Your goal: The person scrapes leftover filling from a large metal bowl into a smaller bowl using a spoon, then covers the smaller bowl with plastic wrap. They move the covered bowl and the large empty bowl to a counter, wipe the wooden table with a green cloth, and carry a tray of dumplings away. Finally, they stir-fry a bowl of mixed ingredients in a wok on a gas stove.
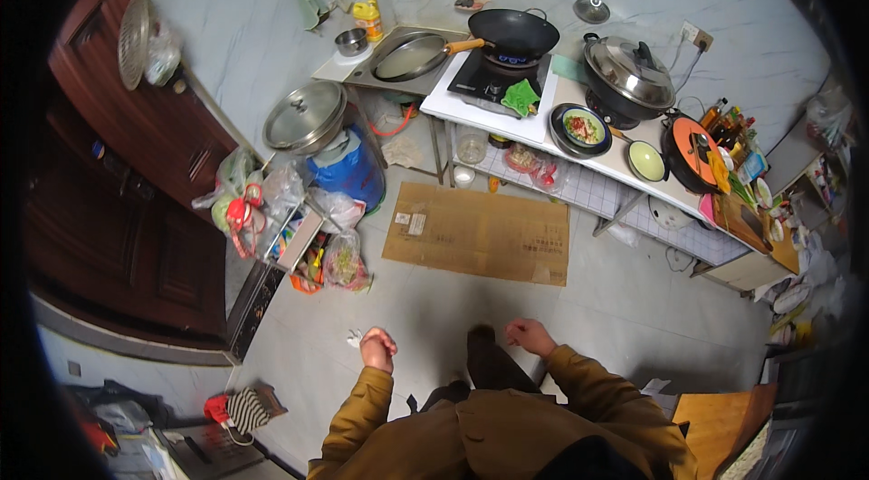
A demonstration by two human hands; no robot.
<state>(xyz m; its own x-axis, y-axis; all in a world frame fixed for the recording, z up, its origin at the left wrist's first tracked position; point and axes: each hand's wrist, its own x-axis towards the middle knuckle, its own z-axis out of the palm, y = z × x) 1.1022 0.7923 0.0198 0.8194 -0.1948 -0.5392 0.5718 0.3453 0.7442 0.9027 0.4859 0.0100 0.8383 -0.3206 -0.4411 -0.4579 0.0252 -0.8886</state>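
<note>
My left hand (378, 350) hangs over the floor in front of my body, its fingers curled in, with nothing visible in it. Close beside it, a small white scrap (354, 337) appears to lie on the floor. My right hand (530, 336) is held at about the same height, its fingers loosely closed and nothing showing in them. Neither hand touches anything. Beyond them a flattened cardboard sheet (480, 240) lies on the floor before the counter. On the counter, a black wok (513, 30) sits over a lit blue flame on the gas stove (480, 81).
A lidded pot (631, 72), a bowl of chopped food (584, 127), a green bowl (646, 160) and a green cloth (520, 98) line the counter (489, 123). The sink (362, 74) holds a pan (409, 58). A blue barrel (348, 174) and bagged vegetables (345, 263) stand left.
</note>
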